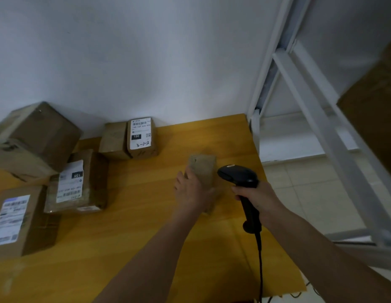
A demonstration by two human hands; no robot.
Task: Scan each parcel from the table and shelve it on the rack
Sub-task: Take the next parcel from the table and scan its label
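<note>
Five taped cardboard parcels sit along the left and back of the yellow desk [146,226], the nearest being a labelled box [19,219]. Toward the right, the left hand [191,191] lies on a small brown parcel [203,171], fingers wrapped over its left edge; its label is not visible. It looks light and stiff, with tape likely slick, so gripping across the short sides should hold. Just beside it, the right hand [255,197] is closed round the handle of a black corded scanner [240,178]. The white rack [317,119] stands at far right
</note>
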